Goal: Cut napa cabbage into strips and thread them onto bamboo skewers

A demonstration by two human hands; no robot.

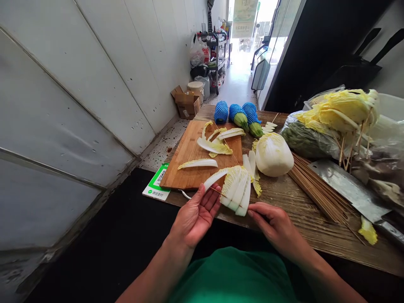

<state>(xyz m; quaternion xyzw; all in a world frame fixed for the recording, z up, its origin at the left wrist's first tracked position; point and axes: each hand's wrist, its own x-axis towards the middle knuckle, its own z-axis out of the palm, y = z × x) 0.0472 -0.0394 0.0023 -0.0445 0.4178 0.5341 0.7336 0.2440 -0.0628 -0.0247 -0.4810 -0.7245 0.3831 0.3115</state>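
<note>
Several pale strips of napa cabbage leaf (236, 187) are threaded side by side on a thin wooden skewer (217, 191) whose tip sticks out to the left. My right hand (274, 223) is closed in a pinch at the right end, at the skewer's edge by the leaf bases. My left hand (200, 216), palm up with loosely curled fingers, has a curved white cabbage strip (215, 177) between thumb and fingers, close to the skewer tip. Behind them, more cut cabbage strips (197, 164) lie on the wooden cutting board (186, 145). A round cabbage head (274, 155) sits to the right.
Courgettes in blue foam nets (238, 115) stand behind the board. On the right are a bundle of skewers (315, 189), a cleaver (350, 185), filled cabbage skewers (344, 109) and bagged green vegetables (306, 134). A green payment sign (158, 183) lies at the table's left edge.
</note>
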